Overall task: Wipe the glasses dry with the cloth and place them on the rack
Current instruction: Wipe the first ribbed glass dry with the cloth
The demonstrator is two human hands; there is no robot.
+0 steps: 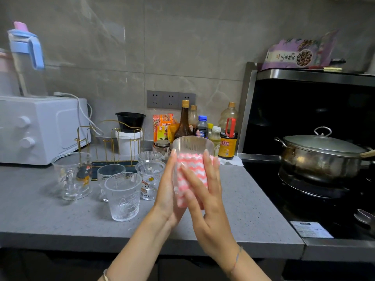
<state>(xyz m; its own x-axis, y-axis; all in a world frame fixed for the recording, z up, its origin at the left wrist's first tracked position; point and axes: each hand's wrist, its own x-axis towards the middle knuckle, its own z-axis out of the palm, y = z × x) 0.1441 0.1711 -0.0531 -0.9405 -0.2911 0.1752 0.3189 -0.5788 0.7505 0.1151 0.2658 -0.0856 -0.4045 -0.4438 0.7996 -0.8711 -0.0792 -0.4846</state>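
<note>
Hands meet upright above the speckled grey countertop (243, 199) in the head view, with both forearms cut off at the bottom edge. The left hand (167, 191) lies flat against the left side of the ribbed clear glass tumbler (192, 144), fingers straight and pointing up. The right hand (205, 199) grips the pink-and-white zigzag cloth (189, 169) against the tumbler's near face, thumb and fingers spread round it. Cloth and hands cover the tumbler's lower body and base; the left thumb is hidden. The tumbler sits between the 2 palms, lifted off the countertop, right of 5 clear glasses (123, 196) and well apart from the gold wire rack (113, 138).
</note>
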